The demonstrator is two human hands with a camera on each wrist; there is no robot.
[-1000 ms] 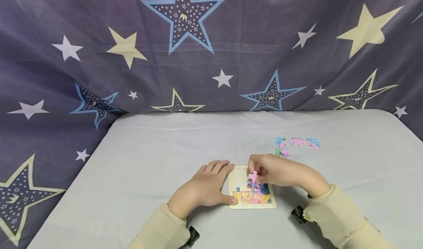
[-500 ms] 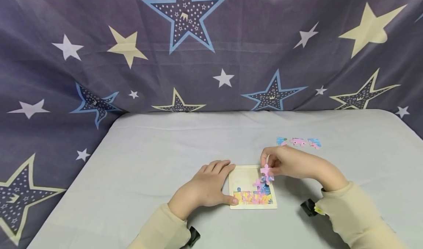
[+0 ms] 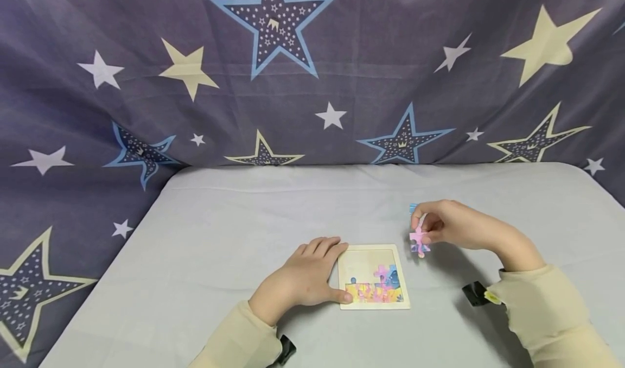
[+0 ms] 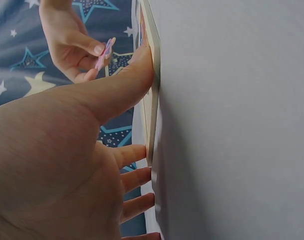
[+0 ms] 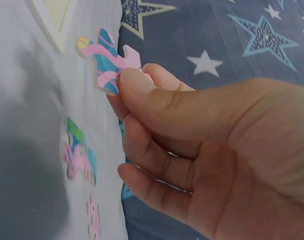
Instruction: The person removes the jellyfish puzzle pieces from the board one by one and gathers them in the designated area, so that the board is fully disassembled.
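Right hand point(image 3: 451, 226) pinches piece point(image 5: 107, 60); left hand point(image 3: 307, 276) touches frame point(image 3: 381, 306).

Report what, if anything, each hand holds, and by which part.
Right hand pinches a puzzle piece by its pink end, between thumb and fingers. Left hand grips nothing; it rests against the puzzle tray, thumb on its near-left corner.

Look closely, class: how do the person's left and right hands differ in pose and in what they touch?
The left hand rests its thumb on the puzzle tray, while the right hand pinches a puzzle piece. The left hand's fingers are spread; the right hand's are curled. Both hands emerge from beige sleeves.
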